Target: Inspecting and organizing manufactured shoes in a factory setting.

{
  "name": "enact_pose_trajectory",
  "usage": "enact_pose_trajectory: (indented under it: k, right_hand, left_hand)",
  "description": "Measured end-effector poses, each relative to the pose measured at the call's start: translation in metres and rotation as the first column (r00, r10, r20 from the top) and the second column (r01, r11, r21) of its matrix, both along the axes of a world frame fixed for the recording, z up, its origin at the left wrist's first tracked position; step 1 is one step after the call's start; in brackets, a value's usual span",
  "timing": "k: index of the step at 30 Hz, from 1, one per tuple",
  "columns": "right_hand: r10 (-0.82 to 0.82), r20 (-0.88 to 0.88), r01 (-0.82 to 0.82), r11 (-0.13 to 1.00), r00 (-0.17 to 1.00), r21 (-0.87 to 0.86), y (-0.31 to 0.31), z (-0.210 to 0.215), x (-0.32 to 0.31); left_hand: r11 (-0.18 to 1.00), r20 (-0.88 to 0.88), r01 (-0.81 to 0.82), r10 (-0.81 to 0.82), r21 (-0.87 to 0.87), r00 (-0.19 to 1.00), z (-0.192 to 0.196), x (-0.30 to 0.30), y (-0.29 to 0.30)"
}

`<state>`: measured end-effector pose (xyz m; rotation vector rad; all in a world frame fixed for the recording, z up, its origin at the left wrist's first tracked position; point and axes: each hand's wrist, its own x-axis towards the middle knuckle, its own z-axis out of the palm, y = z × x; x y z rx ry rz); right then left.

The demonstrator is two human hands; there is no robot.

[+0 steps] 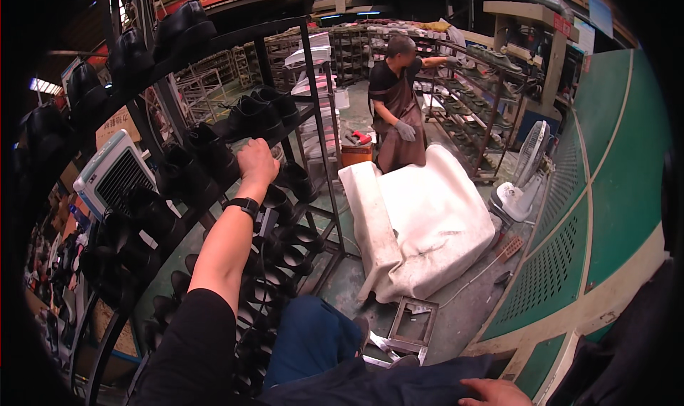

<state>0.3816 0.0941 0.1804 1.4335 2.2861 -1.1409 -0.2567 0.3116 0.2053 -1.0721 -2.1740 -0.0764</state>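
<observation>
My left hand [256, 162] reaches up and forward to a tall black metal rack [318, 121] loaded with black boots. Its fingers are closed around the sloping shelf rail, right beside a black boot [214, 153]. A black watch sits on that wrist, and more black boots [292, 238] fill the tiers below my forearm. My right hand [494, 392] lies at the bottom edge on dark trousers, holding nothing; only its back shows.
A person in a dark apron and grey gloves [397, 96] reaches to shoe shelves [470, 114] at the back. A white cloth-covered seat [427, 221] stands ahead, with a metal frame [413, 324] on the floor, a white fan [526, 174] and a green panel [613, 171] to the right.
</observation>
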Motion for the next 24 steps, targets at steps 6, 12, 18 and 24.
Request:
enact_pose_trajectory:
  k: [6, 12, 18, 24]
  right_hand:
    - [-0.005, -0.017, 0.005, 1.000, 1.000, 0.001, -0.002, -0.002, 0.001]
    - [0.000, 0.000, 0.000, 1.000, 1.000, -0.008, 0.002, -0.002, 0.002]
    - [0.022, 0.028, -0.022, 1.000, 0.999, 0.001, 0.000, 0.000, 0.000]
    - [0.018, 0.008, -0.018, 1.000, 1.000, -0.026, -0.002, 0.000, 0.000]
  left_hand:
    - [1.000, 0.013, -0.009, 0.009, -0.003, 1.000, 0.001, 0.004, 0.001]
    - [1.000, 0.014, 0.017, -0.017, -0.002, 1.000, 0.003, 0.004, 0.000]
    - [1.000, -0.011, 0.004, -0.004, 0.005, 1.000, 0.006, 0.007, -0.006]
    - [1.000, 0.003, -0.021, 0.021, -0.013, 1.000, 0.007, 0.007, -0.008]
